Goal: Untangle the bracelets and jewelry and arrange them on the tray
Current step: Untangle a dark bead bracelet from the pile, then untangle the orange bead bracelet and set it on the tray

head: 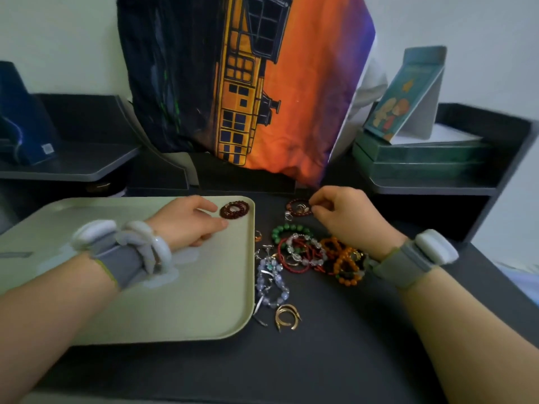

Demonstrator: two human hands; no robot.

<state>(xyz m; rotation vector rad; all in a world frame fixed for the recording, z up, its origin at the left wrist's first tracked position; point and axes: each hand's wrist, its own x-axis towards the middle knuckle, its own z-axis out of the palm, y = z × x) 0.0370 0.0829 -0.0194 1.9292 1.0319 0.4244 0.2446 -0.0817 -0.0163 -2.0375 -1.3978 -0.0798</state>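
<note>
A pale green tray (204,301) lies on the left of the dark desk. A coiled dark red bead bracelet (234,209) rests in the tray's far right corner. My left hand (189,225) lies on the tray beside it, fingertips next to the coil, holding nothing. My right hand (347,217) pinches a dark red bracelet with rings (297,207) lying on the desk right of the tray. Nearer to me sits a tangled pile (315,255) of green, red, orange and clear bead bracelets, a pale blue bead strand (272,284) and gold hoops (287,316).
A large cushion with an orange and black print (248,83) leans against the wall behind the desk. Grey shelves (73,167) flank it, with green boxes and a card stand (408,106) on the right. A small ring (258,236) lies by the tray's right rim.
</note>
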